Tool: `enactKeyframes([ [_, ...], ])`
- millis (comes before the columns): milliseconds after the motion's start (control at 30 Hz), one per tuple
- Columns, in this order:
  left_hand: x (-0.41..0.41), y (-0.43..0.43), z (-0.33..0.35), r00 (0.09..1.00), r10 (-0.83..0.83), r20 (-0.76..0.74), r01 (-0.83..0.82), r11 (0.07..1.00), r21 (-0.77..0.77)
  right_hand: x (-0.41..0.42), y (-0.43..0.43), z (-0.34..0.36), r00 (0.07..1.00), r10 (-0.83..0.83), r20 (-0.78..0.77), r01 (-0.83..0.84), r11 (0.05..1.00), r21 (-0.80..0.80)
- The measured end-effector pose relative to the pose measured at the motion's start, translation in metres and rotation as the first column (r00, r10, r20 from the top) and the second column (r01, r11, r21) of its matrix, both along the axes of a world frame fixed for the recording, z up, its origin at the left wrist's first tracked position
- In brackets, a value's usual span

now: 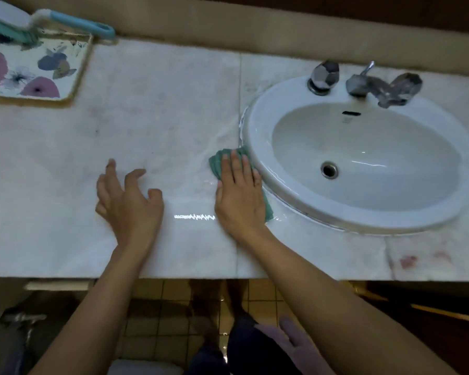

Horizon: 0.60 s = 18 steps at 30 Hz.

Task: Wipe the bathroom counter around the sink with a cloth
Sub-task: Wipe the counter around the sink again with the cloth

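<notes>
The single green cloth [219,164] lies flat on the marble counter [160,117], right against the left front edge of the sink [257,125]. It sits under the person's right hand [240,194]. That hand presses down on it with straight fingers held close together, palm flat, gripping nothing. Only two bits of cloth show: a bunched edge past the fingertips and a corner sticking out from under the little-finger side of the palm, beside the basin rim. The left hand [129,203] is over the bare counter, well apart from the cloth on its left. Its fingers are spread wide and bent at the knuckles, and it holds nothing; whether the fingertips touch the stone cannot be told. The counter between the two hands and along the basin rim has a wet sheen. There is one oval white sink with one drain [329,170] and one overflow slot [351,113]. At its back stand one spout [362,83] and two faceted tap handles, one on the left [324,74] and one on the right [405,86]. At the far left of the counter are one flower-patterned tray [30,58] and one brush with a blue handle [79,23], which lies across the tray's far edge.
</notes>
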<state>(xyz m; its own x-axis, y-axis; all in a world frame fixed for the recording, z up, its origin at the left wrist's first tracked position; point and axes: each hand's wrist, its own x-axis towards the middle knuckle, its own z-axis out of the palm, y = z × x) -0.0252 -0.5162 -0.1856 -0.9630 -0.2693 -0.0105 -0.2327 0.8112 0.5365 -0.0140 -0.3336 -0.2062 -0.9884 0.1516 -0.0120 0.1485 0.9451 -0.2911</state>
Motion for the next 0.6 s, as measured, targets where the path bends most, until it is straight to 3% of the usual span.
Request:
enactKeyframes([
  [133,0.001,0.052,0.006,0.964,-0.25,-0.088,0.259,0.959,0.112,0.062,0.006,0.002,0.995,-0.094,0.03,0.094,0.996,-0.006],
  [400,0.011,0.122,0.013,0.82,-0.541,-0.186,0.571,0.796,0.202,0.158,0.064,0.007,0.936,-0.347,0.054,0.345,0.937,0.045],
  [467,0.011,0.137,0.015,0.759,-0.621,-0.196,0.65,0.736,0.188,0.176,0.087,0.005,0.907,-0.419,0.048,0.417,0.908,0.049],
  [600,0.01,0.151,0.004,0.673,-0.732,-0.105,0.737,0.675,0.017,0.199,0.145,-0.002,0.833,-0.552,0.021,0.552,0.834,0.024],
])
